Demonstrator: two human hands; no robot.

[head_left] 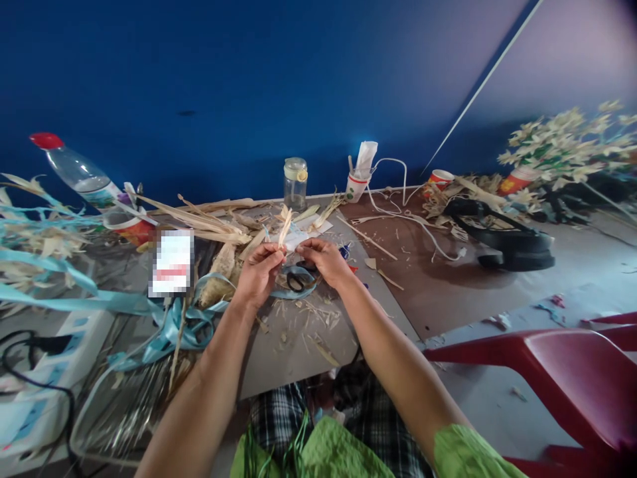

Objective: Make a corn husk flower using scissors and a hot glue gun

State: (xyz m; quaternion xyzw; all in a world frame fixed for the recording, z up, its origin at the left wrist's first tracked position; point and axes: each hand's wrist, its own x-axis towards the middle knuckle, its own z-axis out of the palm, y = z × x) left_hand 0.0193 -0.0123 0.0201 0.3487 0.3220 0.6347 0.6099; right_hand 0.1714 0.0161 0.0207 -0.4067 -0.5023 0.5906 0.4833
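My left hand [259,272] pinches a small bundle of pale corn husk [285,227] that points upward above the fingertips. Just to its right, my right hand [326,260] has its thumb and fingers closed together; whatever they hold is too small to make out. Below and between both hands lie black-handled scissors [297,281] beside a loop of light blue ribbon [281,293]. Dry corn husks [212,229] are heaped on the table left of my left hand. Husk scraps [318,318] litter the tabletop under my wrists.
A phone [172,262], a tilted plastic bottle [79,172] and a white power strip [54,378] are at left. Behind stand a clear jar [295,186] and a paper cup [356,188]. At right are a black strapped object [515,249], husk flowers [552,146] and a red chair [572,372].
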